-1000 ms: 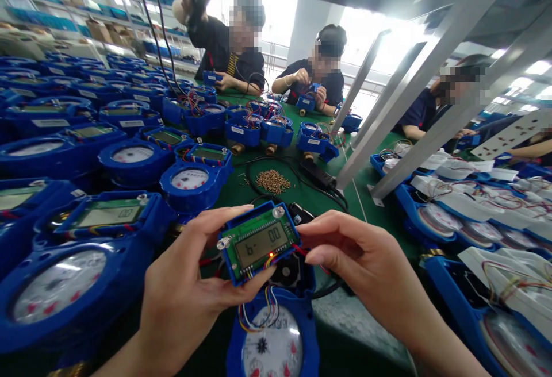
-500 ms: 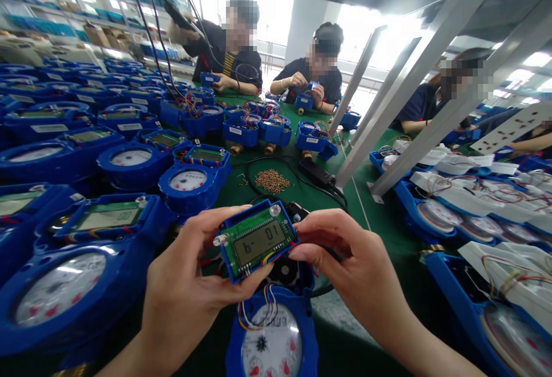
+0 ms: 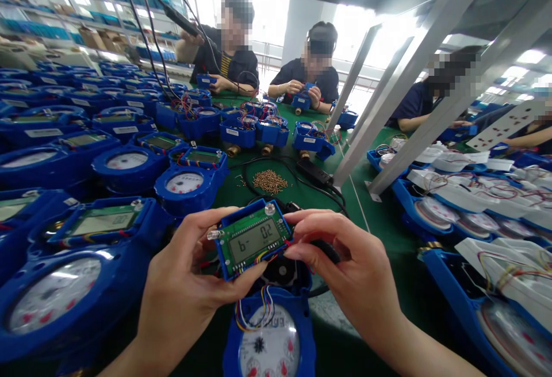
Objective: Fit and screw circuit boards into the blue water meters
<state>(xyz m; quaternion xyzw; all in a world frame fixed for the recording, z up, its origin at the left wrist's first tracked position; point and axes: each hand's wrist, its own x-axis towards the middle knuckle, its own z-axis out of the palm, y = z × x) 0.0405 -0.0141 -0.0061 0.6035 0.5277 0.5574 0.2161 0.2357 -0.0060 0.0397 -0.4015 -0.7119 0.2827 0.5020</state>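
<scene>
A display module [image 3: 255,240], a green circuit board with a lit LCD in a blue case, is tilted above a water meter [image 3: 269,339]. My left hand [image 3: 185,268] grips its left side, thumb along the lower edge and fingers behind. The closed fingertips of my right hand [image 3: 345,250] pinch its right edge, where red wires show beside the thumb. What lies between those fingertips is partly hidden. Thin coloured wires [image 3: 254,308] hang over the meter's white dial. The meter's blue body sits under the module, close to me.
Many blue meters [image 3: 125,161] crowd the left side. A pile of small brass-coloured screws [image 3: 269,182] lies ahead, near a black power strip [image 3: 314,173] and cables. Metal posts [image 3: 401,153] rise at right, beside meters with white parts [image 3: 466,190]. Several people work opposite.
The LCD reading has gone from 01 to 02. My hands keep their hold with only a slight shift. Across the table, one person's raised hand and black tool have moved a little.
</scene>
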